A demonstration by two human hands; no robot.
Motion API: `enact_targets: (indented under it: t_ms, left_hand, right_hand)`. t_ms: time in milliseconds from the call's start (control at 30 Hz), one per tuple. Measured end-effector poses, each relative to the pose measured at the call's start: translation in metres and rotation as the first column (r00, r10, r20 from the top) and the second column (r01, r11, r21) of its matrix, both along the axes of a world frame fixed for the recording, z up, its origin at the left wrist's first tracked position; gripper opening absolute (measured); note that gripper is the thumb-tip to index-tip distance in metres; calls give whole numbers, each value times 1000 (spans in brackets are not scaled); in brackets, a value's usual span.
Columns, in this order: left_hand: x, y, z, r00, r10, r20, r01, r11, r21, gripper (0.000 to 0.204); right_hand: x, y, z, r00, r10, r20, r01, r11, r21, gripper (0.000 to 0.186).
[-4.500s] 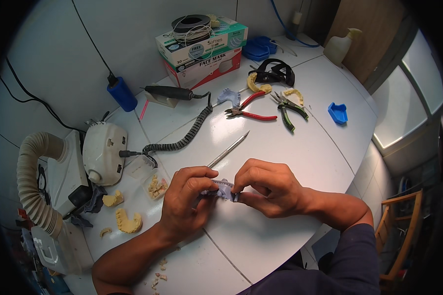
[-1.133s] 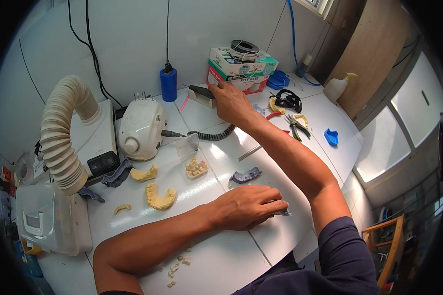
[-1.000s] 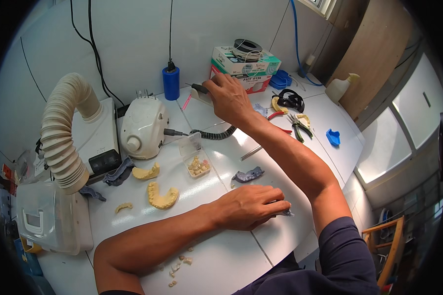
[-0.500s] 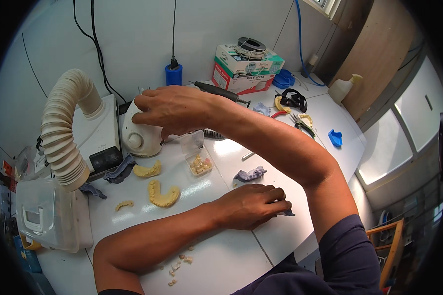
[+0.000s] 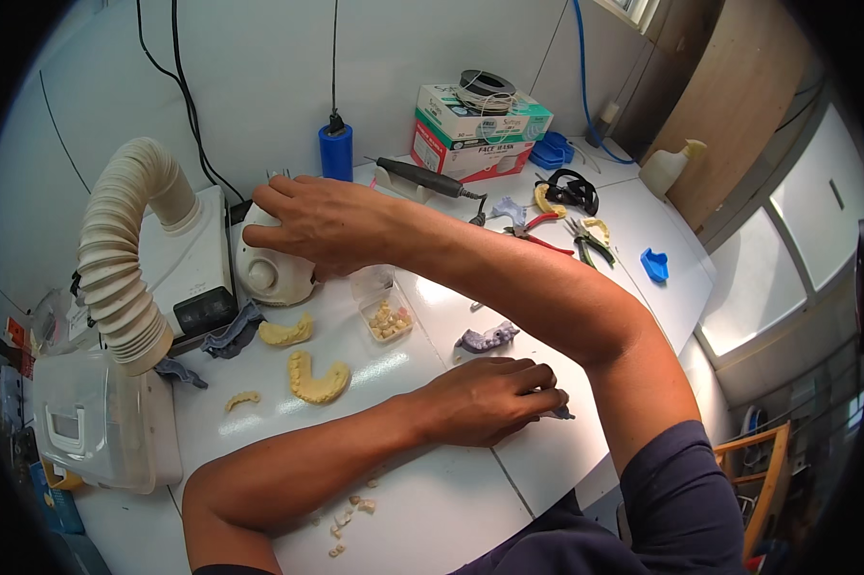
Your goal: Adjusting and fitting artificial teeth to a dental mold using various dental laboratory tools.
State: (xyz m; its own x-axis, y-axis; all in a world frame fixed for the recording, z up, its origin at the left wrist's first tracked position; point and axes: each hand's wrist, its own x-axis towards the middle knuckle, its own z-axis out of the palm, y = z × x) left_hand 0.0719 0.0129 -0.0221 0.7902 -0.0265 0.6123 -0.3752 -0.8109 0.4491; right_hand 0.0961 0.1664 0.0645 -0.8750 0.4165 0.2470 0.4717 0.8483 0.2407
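Note:
My right arm reaches across to the left, and my right hand [image 5: 331, 225] lies over the top of a white control unit [image 5: 277, 276] with a round knob. Its fingers are bent against the casing; what the fingertips touch is hidden. My left hand [image 5: 489, 401] rests low over the table with its fingers curled round a grey-blue piece [image 5: 558, 413], of which only a small end shows. Just beyond it lies a grey-purple dental impression piece [image 5: 487, 337]. A yellow dental cast [image 5: 319, 379] and a small clear box of artificial teeth [image 5: 386, 316] sit between my arms.
A ribbed suction hose [image 5: 125, 249] arches over a clear-lidded case [image 5: 102, 422] at left. A black handpiece [image 5: 422, 177] rests before stacked boxes [image 5: 480, 134]. Red-handled pliers [image 5: 544, 235] and green-handled pliers [image 5: 590, 244] lie at right. Loose teeth [image 5: 355, 508] lie near my left forearm.
My right hand has shifted slightly left and down over the control unit. Its forearm has dropped, uncovering more of the handpiece and the red-handled pliers. My left hand has hardly moved.

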Motion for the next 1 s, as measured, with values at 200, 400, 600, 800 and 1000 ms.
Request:
enact_targets:
  t_ms: [200, 400, 600, 800, 1000]
  left_hand:
    - [2, 1, -3, 1000, 20, 21, -20, 999, 33, 38]
    - [0, 1, -1, 1000, -6, 11, 6, 1000, -4, 42]
    - [9, 5, -4, 993, 18, 121, -19, 1000, 4, 56]
    - [2, 5, -3, 997, 35, 74, -38, 999, 36, 67]
    - [1, 5, -3, 998, 55, 23, -56, 998, 30, 75]
  right_hand:
    - [1, 6, -2, 1000, -4, -6, 4, 999, -40, 78]
    - [43, 11, 29, 965, -157, -208, 103, 963, -250, 42]
    - [140, 27, -8, 711, -643, -285, 599, 766, -233, 32]
    - [136, 11, -36, 625, -753, -206, 714, 658, -238, 40]
    - [137, 10, -47, 593, -759, -268, 719, 649, -248, 60]
